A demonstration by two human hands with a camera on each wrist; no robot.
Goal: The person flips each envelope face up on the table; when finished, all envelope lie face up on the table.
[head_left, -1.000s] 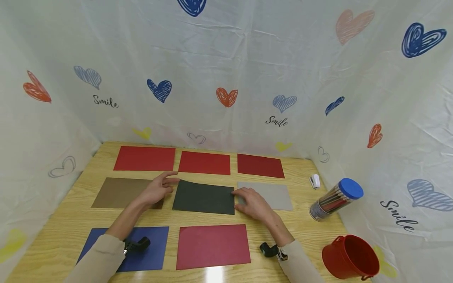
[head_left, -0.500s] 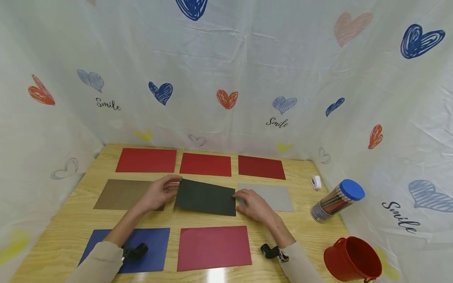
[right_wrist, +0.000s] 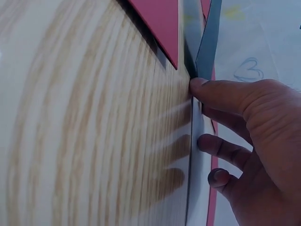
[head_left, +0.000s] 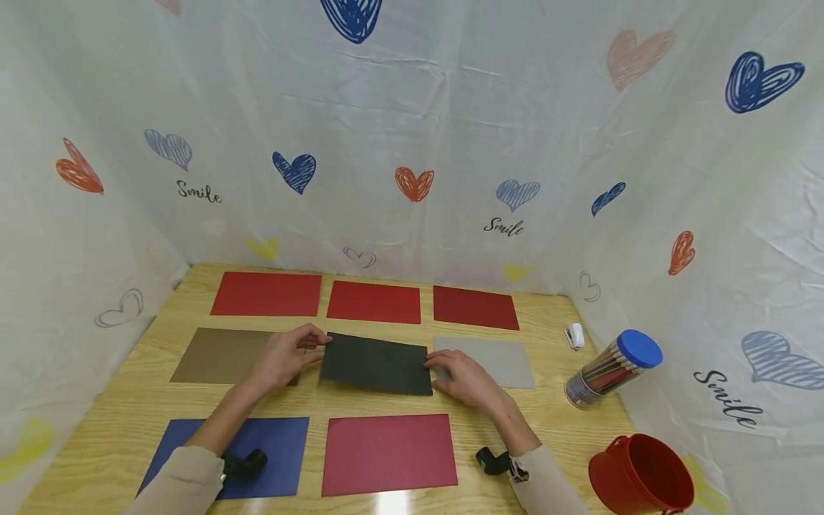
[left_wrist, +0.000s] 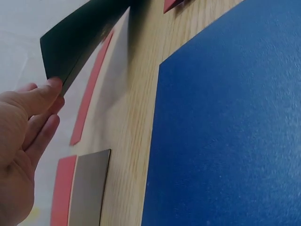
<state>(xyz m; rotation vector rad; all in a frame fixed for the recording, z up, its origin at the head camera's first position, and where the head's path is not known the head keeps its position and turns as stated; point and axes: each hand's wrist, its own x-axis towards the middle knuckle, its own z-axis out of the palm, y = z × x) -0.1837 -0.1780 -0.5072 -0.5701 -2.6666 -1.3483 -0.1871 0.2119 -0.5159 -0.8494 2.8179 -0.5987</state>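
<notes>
A dark green sheet of card [head_left: 376, 363] is between both hands, its left side raised off the wooden table. My left hand [head_left: 285, 357] pinches its left edge near the far corner; in the left wrist view the thumb [left_wrist: 52, 87] lies over the card's corner. At the opposite edge my right hand [head_left: 465, 375] pinches the card between thumb and fingers, low over the table. Under the left hand lies a brown sheet [head_left: 222, 355], partly covered by it. A grey sheet [head_left: 498, 360] sits behind the right hand.
Three red sheets [head_left: 373, 302] line the back of the table [head_left: 534, 429]. A blue sheet [head_left: 273, 458] and a crimson sheet [head_left: 389, 454] lie in front. To the right stand a white stapler [head_left: 575, 335], a blue-lidded pencil tub [head_left: 608, 372] and a red bucket [head_left: 611, 476].
The left hand has taken hold of the green card's left edge and lifted that side off the table. The right hand stays at the right edge, shifting only slightly.
</notes>
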